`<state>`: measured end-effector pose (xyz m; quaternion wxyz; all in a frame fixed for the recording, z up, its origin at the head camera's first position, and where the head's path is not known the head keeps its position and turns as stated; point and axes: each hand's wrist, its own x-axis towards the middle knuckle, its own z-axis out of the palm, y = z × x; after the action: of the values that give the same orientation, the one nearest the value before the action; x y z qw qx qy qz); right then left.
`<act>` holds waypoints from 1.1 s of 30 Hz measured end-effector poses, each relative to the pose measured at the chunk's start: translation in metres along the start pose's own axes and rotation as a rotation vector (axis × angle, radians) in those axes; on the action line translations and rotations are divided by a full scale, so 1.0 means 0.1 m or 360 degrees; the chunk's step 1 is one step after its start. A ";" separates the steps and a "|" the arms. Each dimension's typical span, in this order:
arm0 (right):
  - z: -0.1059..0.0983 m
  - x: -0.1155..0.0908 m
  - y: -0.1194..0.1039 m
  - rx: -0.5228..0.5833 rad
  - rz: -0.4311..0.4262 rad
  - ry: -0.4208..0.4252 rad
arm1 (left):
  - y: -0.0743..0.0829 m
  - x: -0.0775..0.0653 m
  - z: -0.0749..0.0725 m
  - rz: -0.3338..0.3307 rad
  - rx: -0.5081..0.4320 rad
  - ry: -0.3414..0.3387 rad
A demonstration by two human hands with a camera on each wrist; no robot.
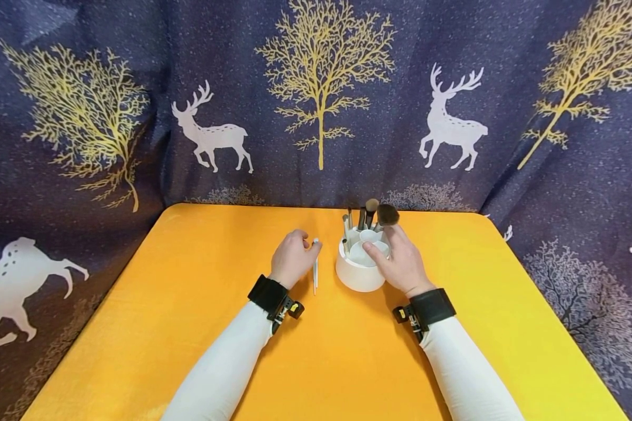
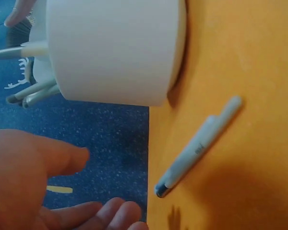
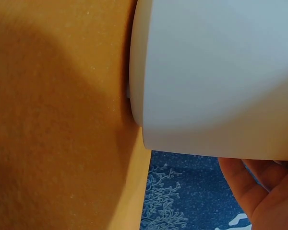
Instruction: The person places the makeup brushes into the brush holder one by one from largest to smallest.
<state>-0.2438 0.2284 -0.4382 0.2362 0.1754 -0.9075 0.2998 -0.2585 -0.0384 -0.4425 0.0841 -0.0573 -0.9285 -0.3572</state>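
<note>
A round white makeup brush holder [image 1: 361, 275] stands upright on the table. Several makeup brushes [image 1: 371, 206] rise from its compartments, and one with a broad dark head [image 1: 388, 214] stands close by my right fingers. My right hand [image 1: 402, 261] grips the holder's right side, thumb over its top and fingers curled at the outer wall; the wall partly hides them in the right wrist view. Left of the holder, a slim white pen-shaped item [image 2: 197, 148] with a dark end lies on the table. Just beside it hovers my left hand [image 1: 294, 257], fingers loosely bent and holding nothing.
An orange-yellow cloth [image 1: 189, 327] covers the table. Behind the table's far edge hangs a dark blue curtain [image 1: 295, 181] printed with white deer and yellow trees. Each wrist wears a black strap with a small camera.
</note>
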 end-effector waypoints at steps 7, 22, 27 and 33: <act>-0.01 0.00 -0.01 0.0002 0.0004 -0.0003 | -0.05 -0.01 0.05 -0.0018 0.0188 -0.0083; -0.01 0.00 -0.02 0.0003 0.0019 -0.0016 | -0.05 -0.05 0.11 -0.0011 0.0346 -0.0190; -0.01 0.00 -0.02 0.0004 0.0017 -0.0013 | -0.04 -0.06 0.13 0.0004 0.0404 -0.0203; -0.01 0.01 -0.01 -0.0002 0.0018 -0.0018 | -0.06 -0.06 0.16 0.0024 0.0461 -0.0209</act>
<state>-0.2434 0.2276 -0.4369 0.2294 0.1718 -0.9100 0.2995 -0.2557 -0.0326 -0.4593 0.0333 -0.0748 -0.9733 -0.2142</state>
